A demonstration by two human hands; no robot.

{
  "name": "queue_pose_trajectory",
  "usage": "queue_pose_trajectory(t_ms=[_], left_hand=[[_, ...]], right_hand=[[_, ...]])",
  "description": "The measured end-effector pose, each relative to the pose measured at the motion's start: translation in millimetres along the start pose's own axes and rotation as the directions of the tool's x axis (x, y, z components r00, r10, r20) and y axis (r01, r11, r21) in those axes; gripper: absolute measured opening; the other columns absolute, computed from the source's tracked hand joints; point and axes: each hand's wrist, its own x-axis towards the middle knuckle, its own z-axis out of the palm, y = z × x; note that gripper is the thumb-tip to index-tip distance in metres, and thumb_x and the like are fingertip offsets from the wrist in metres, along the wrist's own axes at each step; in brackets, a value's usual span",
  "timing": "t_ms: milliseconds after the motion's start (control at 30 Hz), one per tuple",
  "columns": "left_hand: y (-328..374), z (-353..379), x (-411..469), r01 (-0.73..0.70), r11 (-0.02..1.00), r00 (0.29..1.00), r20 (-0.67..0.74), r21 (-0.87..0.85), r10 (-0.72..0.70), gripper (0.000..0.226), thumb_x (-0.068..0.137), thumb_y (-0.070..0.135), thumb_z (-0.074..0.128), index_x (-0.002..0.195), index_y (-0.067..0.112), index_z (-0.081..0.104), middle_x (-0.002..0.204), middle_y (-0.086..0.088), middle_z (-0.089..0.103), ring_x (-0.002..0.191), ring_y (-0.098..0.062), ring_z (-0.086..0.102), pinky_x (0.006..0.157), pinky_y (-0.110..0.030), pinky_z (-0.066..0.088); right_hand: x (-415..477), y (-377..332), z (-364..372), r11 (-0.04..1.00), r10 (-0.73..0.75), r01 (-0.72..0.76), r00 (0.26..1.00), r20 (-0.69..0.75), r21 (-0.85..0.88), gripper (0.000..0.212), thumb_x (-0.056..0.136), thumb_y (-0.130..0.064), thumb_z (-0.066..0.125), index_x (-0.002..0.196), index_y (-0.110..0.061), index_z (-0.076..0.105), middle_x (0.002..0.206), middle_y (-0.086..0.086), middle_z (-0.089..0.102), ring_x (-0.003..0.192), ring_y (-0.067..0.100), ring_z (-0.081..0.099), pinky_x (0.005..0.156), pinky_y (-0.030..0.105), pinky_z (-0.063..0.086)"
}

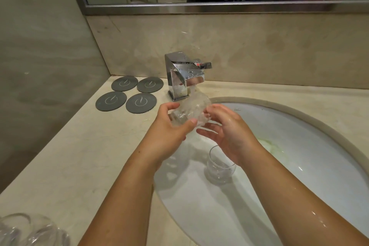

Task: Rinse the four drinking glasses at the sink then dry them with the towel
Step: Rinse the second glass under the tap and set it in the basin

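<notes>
At the sink [299, 120]: I watched over the remote feed as two bare hands worked one tumbler under the running tap [186, 75], at 11 o'clock of the basin.
Left hand [171, 129]: was clasped round the held glass [189, 111], thumb on the near wall, fingers over the far side.
Right hand [225, 133]: lay loose and spread, upper fingertips touching the glass at its 3 o'clock side, lower fingers cupped beneath; it gripped nothing.
Axis: the held glass was tipped well off upright, its long axis running roughly 8 to 2 o'clock. The thick base seemed to sit by the left palm and the mouth toward the stream, though water blurred it.
Handling: I judged it rigid, light, breakable and very slippery while wet.
Hold: best taken round the lower wall near the heavy base, not by the thin rim.
Second glass [219, 168]: stood upright in the basin at 6 o'clock of the hands, partly behind the right wrist.
Counter [79, 156]: more glassware [30, 229] sat at 7 o'clock, too blurred to count; four grey coasters [127, 96] lay at 10 o'clock.
Towel: was not in view.
</notes>
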Motion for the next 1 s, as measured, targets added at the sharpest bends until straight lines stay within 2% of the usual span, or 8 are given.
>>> queue_pose_trajectory(t_ms=[133, 233, 400, 567, 633, 700, 867, 1000], left_hand=[[-0.3, 1.2, 0.5, 0.015, 1.000, 1.000, -0.022, -0.020, -0.015, 0.042, 0.098, 0.037, 0.070, 0.133, 0.029, 0.048, 0.110, -0.004, 0.072, 0.086, -0.022, 0.075, 0.082, -0.034, 0.063], [-0.4, 1.2, 2.8, 0.067, 0.992, 0.997, -0.030, -0.106, -0.070, 0.033, 0.099, 0.043, 0.067, 0.125, 0.027, 0.054, 0.108, -0.007, 0.074, 0.076, -0.019, 0.073, 0.078, -0.033, 0.061], [-1.9, 1.4, 3.8, 0.084, 0.990, 0.995, -0.045, -0.115, -0.089, 0.042, 0.100, 0.052, 0.061, 0.124, 0.017, 0.061, 0.100, -0.002, 0.073, 0.072, -0.018, 0.073, 0.083, -0.040, 0.062], [1.6, -4.9, 1.9, 0.025, 0.995, 0.998, -0.063, -0.093, -0.031, 0.045, 0.090, 0.051, 0.075, 0.125, 0.028, 0.057, 0.108, -0.002, 0.076, 0.092, -0.025, 0.078, 0.088, -0.040, 0.063], [0.9, -7.6, 0.3, -0.008, 1.000, 0.999, -0.038, 0.016, 0.009, 0.054, 0.088, 0.046, 0.080, 0.132, 0.037, 0.051, 0.113, 0.005, 0.072, 0.094, -0.020, 0.074, 0.081, -0.034, 0.056], [-0.9, -8.5, -0.4, -0.035, 0.998, 0.998, -0.045, 0.059, 0.038, 0.049, 0.090, 0.039, 0.079, 0.131, 0.040, 0.052, 0.113, 0.005, 0.071, 0.093, -0.018, 0.074, 0.077, -0.032, 0.053], [-1.0, -4.2, 2.5, -0.002, 0.995, 0.996, -0.090, -0.096, -0.007, 0.031, 0.094, 0.043, 0.073, 0.119, 0.029, 0.061, 0.102, -0.006, 0.079, 0.081, -0.022, 0.078, 0.089, -0.041, 0.064], [-2.4, -2.5, 6.6, 0.069, 0.983, 0.993, -0.087, -0.170, -0.085, 0.036, 0.096, 0.049, 0.068, 0.115, 0.018, 0.065, 0.098, -0.007, 0.075, 0.071, -0.024, 0.075, 0.093, -0.046, 0.062]], right_hand=[[-0.9, 2.0, 1.0, 0.999, -0.002, 0.001, 0.999, -0.042, -0.037, 0.022, 0.100, -0.030, 0.069, 0.109, -0.010, 0.075, 0.103, 0.008, 0.073, 0.092, 0.027, 0.070, 0.092, 0.051, 0.061], [0.4, 2.3, 0.3, 0.998, 0.024, -0.027, 0.998, -0.057, -0.055, 0.027, 0.099, -0.037, 0.069, 0.111, -0.014, 0.077, 0.110, 0.009, 0.070, 0.094, 0.028, 0.068, 0.086, 0.047, 0.062], [-1.0, 0.4, 1.6, 0.999, 0.045, -0.045, 0.999, -0.012, -0.009, 0.016, 0.100, -0.023, 0.067, 0.097, -0.012, 0.079, 0.101, 0.011, 0.072, 0.088, 0.026, 0.071, 0.091, 0.044, 0.061], [0.2, -0.8, 3.0, 0.999, 0.002, -0.002, 1.000, -0.014, 0.033, 0.017, 0.103, -0.020, 0.065, 0.104, -0.006, 0.074, 0.101, 0.011, 0.072, 0.090, 0.028, 0.067, 0.100, 0.045, 0.058], [0.9, 0.3, 2.4, 1.000, -0.003, 0.003, 1.000, -0.012, 0.018, 0.023, 0.103, -0.020, 0.065, 0.112, 0.000, 0.073, 0.107, 0.015, 0.071, 0.096, 0.030, 0.066, 0.104, 0.048, 0.055], [-0.6, 0.6, 3.1, 1.000, 0.001, -0.001, 1.000, 0.002, 0.003, 0.028, 0.104, -0.022, 0.064, 0.119, 0.001, 0.072, 0.109, 0.014, 0.074, 0.097, 0.030, 0.067, 0.104, 0.046, 0.055], [-0.9, 0.1, 1.3, 1.000, 0.015, -0.016, 0.999, -0.037, -0.014, 0.023, 0.101, -0.032, 0.068, 0.110, -0.013, 0.078, 0.102, 0.006, 0.071, 0.093, 0.026, 0.068, 0.097, 0.047, 0.059], [-1.3, 1.5, 1.6, 0.997, 0.059, -0.060, 0.998, -0.004, -0.041, 0.018, 0.094, -0.030, 0.075, 0.104, -0.017, 0.082, 0.120, 0.016, 0.068, 0.098, 0.030, 0.069, 0.097, 0.050, 0.059]])
